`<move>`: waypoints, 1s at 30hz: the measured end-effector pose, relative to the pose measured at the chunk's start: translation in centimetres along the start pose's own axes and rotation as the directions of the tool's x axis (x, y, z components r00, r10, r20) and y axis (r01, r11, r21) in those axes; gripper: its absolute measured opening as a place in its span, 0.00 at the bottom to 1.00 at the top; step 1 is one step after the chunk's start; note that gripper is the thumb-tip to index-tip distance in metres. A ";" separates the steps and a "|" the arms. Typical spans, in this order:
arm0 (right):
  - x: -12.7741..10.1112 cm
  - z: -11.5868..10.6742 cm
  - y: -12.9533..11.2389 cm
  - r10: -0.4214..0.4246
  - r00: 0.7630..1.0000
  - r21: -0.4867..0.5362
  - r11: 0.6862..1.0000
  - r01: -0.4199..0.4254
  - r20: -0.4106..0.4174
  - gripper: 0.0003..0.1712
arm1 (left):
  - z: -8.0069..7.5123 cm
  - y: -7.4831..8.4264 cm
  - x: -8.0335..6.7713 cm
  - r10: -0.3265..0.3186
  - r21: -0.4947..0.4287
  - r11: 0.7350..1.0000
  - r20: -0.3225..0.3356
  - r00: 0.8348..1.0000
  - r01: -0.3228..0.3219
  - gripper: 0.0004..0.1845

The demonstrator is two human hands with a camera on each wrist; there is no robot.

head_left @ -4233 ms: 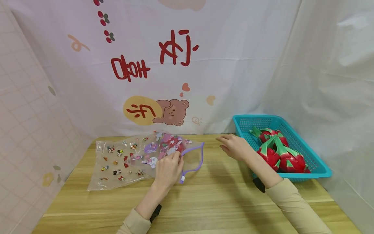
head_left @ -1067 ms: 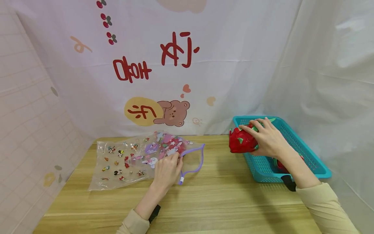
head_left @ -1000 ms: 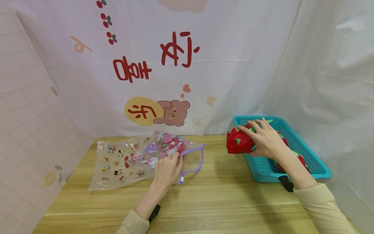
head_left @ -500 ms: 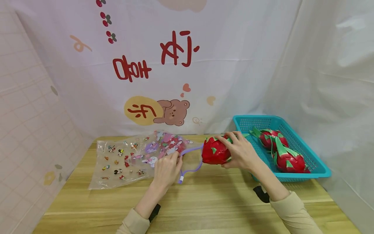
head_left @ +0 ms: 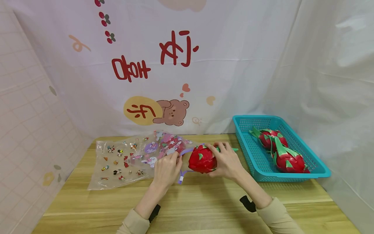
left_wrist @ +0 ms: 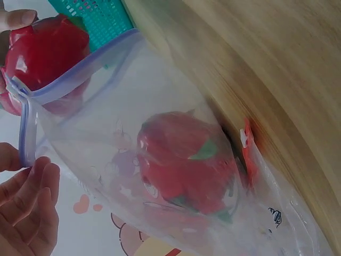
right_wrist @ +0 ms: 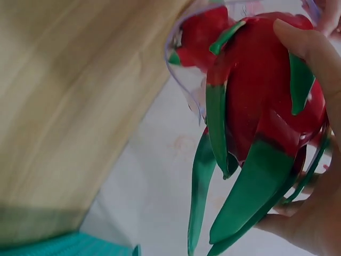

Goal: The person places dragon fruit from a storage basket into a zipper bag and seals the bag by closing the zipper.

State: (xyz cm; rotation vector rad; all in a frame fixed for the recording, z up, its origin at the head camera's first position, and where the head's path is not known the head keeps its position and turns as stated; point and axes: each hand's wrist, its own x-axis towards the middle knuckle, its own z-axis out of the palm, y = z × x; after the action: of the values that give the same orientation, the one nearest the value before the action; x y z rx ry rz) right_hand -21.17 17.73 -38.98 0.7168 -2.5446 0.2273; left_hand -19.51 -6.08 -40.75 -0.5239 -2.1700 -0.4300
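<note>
My right hand (head_left: 226,161) grips a red dragon fruit (head_left: 202,159) with green scales, its leafy end pointing right. The fruit's blunt end is right at the mouth of a clear zipper bag (head_left: 150,159) with cartoon prints and a purple slider rim. My left hand (head_left: 166,170) pinches that rim between thumb and fingers, keeping the mouth apart, as the left wrist view shows. Inside the bag lies another dragon fruit (left_wrist: 184,160). In the right wrist view the held dragon fruit (right_wrist: 261,90) overlaps the bag's opening, with my fingers curled round its side.
A turquoise plastic basket (head_left: 251,162) stands at the right of the wooden table (head_left: 198,208), with two more dragon fruits (head_left: 290,161) in it. Flat on the left of the table lies another clear printed bag (head_left: 109,165). A white printed cloth (head_left: 222,81) hangs behind.
My right hand has lifted a dragon fruit from the basket and carried it left to the zipper bag's mouth. My left hand has stayed on the bag's rim.
</note>
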 end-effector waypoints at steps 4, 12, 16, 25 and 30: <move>-0.1 0.7 -0.6 0.054 0.998 0.026 0.998 -0.055 0.025 0.60 | 0.0 0.0 0.0 0.000 0.002 1.000 -0.014 1.000 0.000 0.10; -0.2 1.3 -2.0 0.108 0.992 0.076 0.991 -0.112 0.058 0.60 | 0.1 0.0 0.2 -0.016 0.003 1.000 -0.031 0.999 0.017 0.10; -0.2 1.5 -2.5 0.118 0.990 0.092 0.988 -0.124 0.071 0.59 | 0.1 0.0 0.2 -0.014 0.014 1.000 -0.045 0.999 0.015 0.11; 0.2 2.6 -3.7 0.152 0.984 0.152 0.975 -0.164 0.092 0.57 | 0.1 0.2 -0.3 -0.003 0.015 1.000 -0.034 0.999 0.004 0.10; 0.3 3.4 -4.6 0.144 0.986 0.181 0.971 -0.158 0.088 0.56 | 0.1 0.1 -0.9 -0.005 0.015 1.000 -0.032 0.999 0.005 0.08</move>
State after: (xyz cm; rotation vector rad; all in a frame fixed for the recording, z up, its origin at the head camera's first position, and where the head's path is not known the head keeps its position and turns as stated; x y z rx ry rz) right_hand -20.38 12.77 -41.65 0.6097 -2.6760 0.5064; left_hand -18.98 -6.12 -41.48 -0.5000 -2.1431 -0.4214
